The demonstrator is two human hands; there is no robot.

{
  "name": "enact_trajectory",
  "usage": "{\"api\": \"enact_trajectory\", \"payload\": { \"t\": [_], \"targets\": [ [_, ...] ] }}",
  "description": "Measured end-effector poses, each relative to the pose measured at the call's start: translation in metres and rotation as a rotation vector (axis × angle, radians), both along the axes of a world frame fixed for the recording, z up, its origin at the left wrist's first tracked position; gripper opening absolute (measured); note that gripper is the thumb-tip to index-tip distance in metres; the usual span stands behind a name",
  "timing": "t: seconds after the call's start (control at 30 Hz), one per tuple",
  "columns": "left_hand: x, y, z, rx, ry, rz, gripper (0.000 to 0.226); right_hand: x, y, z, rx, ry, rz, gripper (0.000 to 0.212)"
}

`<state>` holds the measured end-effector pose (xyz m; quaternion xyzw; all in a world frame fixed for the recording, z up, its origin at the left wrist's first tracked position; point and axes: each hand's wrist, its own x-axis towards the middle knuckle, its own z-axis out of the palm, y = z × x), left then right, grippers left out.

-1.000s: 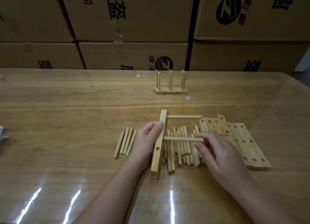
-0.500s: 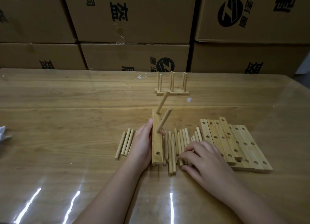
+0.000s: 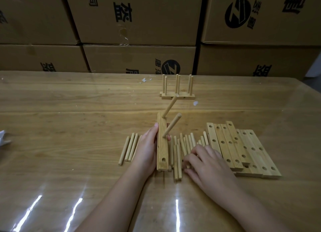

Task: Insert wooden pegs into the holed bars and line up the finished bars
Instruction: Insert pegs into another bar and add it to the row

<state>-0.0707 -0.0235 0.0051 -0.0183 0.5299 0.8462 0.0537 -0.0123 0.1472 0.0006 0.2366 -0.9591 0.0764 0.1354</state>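
My left hand (image 3: 147,150) grips a holed wooden bar (image 3: 162,150) that stands on its long edge on the table. Two pegs (image 3: 171,127) stick out of the bar, slanting up and to the right; its near hole is empty. My right hand (image 3: 206,164) lies on the pile of loose pegs (image 3: 178,150) right of the bar, fingers curled over the pegs; whether it holds one is hidden. Two finished bars (image 3: 177,97) with upright pegs stand together at the far middle of the table.
A stack of empty holed bars (image 3: 243,150) lies right of my right hand. Three loose pegs (image 3: 129,148) lie left of my left hand. Crumpled white paper (image 3: 4,138) sits at the left edge. Cardboard boxes (image 3: 139,23) wall off the table's far side.
One second ago the bar lay flat with my right hand pushing the second peg in. The bar was then turned pegs-up, and my right hand dropped onto the loose peg pile.
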Motion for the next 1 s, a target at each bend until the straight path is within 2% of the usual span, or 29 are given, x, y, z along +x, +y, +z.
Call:
{"api": "enact_trajectory", "payload": {
  "t": [0.13,0.33,0.5,0.63,0.73,0.87,1.0],
  "targets": [
    [-0.001,0.000,-0.001,0.007,0.010,0.005,0.041,0.003,-0.001,0.003,-0.047,0.013,-0.033,0.019],
    [-0.004,-0.002,-0.006,0.004,0.023,-0.010,0.041,0.004,0.004,0.009,-0.179,-0.021,-0.133,0.038],
    [-0.006,-0.007,-0.012,0.041,0.048,-0.053,0.041,0.007,0.008,0.017,-0.417,-0.033,-0.172,0.024],
    [-0.009,-0.006,-0.015,0.033,0.049,-0.039,0.043,0.009,0.006,0.018,-0.546,-0.062,-0.116,0.027],
    [-0.011,-0.006,-0.017,0.054,0.047,-0.028,0.041,0.012,0.001,0.017,-0.560,-0.060,-0.044,0.033],
    [-0.013,-0.005,-0.018,0.068,0.064,-0.008,0.041,0.011,0.001,0.015,-0.547,-0.046,-0.009,0.031],
    [-0.012,-0.007,-0.021,-0.012,0.061,0.014,0.050,0.010,0.002,0.017,-0.489,-0.095,0.028,0.039]
  ]
}}
